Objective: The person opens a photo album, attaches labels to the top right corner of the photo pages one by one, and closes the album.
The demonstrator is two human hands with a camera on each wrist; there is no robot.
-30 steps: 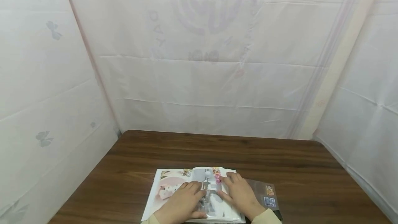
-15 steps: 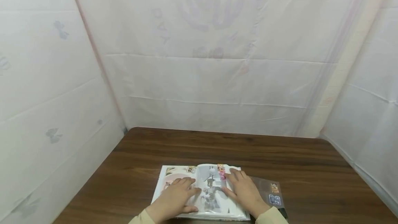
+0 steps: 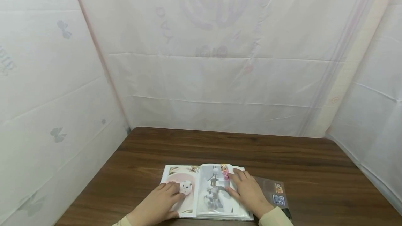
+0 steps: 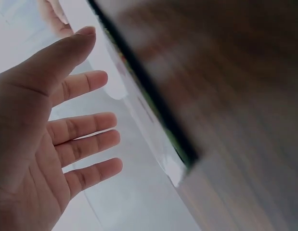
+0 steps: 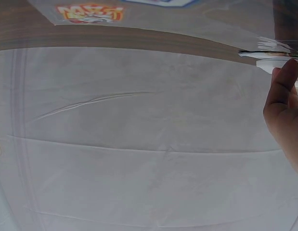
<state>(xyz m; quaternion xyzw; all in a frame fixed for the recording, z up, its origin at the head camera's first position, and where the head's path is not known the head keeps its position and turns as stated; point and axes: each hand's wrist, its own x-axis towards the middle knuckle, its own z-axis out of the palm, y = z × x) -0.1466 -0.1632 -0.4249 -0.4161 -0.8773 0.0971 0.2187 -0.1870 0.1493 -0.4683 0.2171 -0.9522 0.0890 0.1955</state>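
An open album (image 3: pixel 197 208) with glossy picture pages lies near the table's front edge. Its left page shows a white spotted figure on a pink round, and its right page (image 3: pixel 216 198) a grey cartoon scene. My left hand (image 3: pixel 160 200) is over the left page with its fingers extended, covering part of the picture. In the left wrist view those fingers (image 4: pixel 91 139) are straight and spread, holding nothing. My right hand (image 3: pixel 249 191) rests on the outer side of the right page, fingers stretched forward. In the right wrist view, the right hand (image 5: pixel 286 113) is at the page edge.
A clear plastic sheet (image 3: pixel 267 186) with colourful stickers sticks out from under the album's right side. Below is a dark brown wooden table (image 3: pixel 188 145). Pale printed cloth (image 3: pixel 201 79) hangs behind it and on both sides.
My left hand has moved left, from the right page across the middle to the left page, uncovering the grey picture. The right hand stays on the right page. The view has shifted slightly.
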